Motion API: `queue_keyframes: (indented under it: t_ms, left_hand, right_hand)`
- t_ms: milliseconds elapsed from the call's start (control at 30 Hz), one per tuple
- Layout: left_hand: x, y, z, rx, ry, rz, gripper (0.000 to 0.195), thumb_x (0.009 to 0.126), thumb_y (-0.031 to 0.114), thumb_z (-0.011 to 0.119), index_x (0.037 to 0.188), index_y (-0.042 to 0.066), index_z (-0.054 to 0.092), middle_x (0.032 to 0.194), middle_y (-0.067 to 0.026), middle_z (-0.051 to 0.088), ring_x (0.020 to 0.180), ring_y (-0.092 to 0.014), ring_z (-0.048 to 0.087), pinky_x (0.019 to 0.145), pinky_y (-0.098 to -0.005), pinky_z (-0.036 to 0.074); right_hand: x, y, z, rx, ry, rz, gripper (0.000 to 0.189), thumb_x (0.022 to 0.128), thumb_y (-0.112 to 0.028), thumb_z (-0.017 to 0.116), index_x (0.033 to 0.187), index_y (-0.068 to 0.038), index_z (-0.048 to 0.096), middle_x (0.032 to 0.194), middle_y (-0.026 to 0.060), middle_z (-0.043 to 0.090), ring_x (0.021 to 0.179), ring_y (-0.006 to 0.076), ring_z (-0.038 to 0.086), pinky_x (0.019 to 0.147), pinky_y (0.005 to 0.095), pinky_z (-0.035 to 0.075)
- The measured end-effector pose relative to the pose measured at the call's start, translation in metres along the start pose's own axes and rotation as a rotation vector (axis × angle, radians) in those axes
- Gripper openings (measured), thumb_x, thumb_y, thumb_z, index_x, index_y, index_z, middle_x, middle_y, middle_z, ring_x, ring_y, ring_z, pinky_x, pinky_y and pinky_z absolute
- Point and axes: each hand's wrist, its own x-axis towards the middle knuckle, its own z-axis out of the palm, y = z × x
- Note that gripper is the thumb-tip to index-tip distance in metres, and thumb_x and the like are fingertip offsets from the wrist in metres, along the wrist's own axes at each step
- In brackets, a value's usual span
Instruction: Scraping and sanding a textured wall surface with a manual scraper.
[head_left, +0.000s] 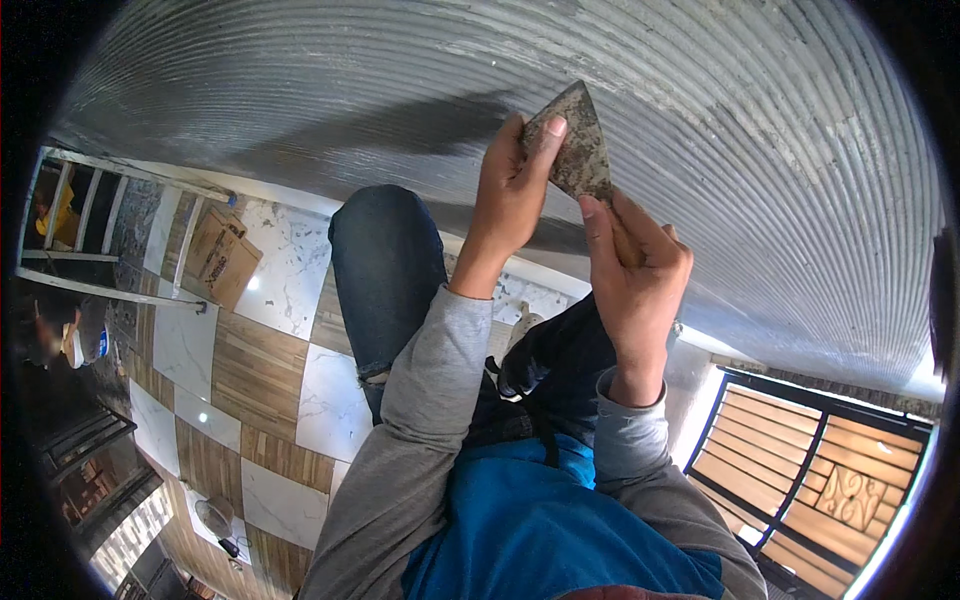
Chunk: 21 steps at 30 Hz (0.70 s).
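Both hands hold a pointed metal trowel (581, 142) with a stained blade and a wooden handle. My left hand (517, 180) pinches the blade's left edge, thumb on its face. My right hand (637, 255) is closed round the handle (626, 240), its thumb at the blade's base. The blade's tip points to the upper edge of the view. Behind the trowel stretches a grey ribbed surface (720, 150), with pale rough patches along its ridges. Whether the blade touches it I cannot tell. A shadow falls on the ribs left of my left hand.
A ladder (112, 281) stands at the left beside a flattened cardboard box (221, 259) on the checkered tile floor (259, 375). Another person's foot (73, 345) shows beyond the ladder. A clear bag-like item (214, 517) lies lower left. A black metal grille (810, 457) is at the lower right.
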Motion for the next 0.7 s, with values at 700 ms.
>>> queue_keyframes:
  t_ms: [700]
  left_hand:
    - [0.0019,-0.0001,-0.0008,-0.029,0.013,0.018,0.040,0.102,0.041,0.056,0.095,0.002,0.055,0.077,0.0035,0.049,0.070,-0.004,0.042,0.061,-0.0217,0.035]
  right_hand:
    - [0.0023,0.0002,0.0042,0.016,-0.005,0.001,0.017,0.081,-0.018,0.079,0.088,-0.004,0.073,0.063,0.0118,0.064,0.046,0.0264,0.052,0.056,0.0320,0.036]
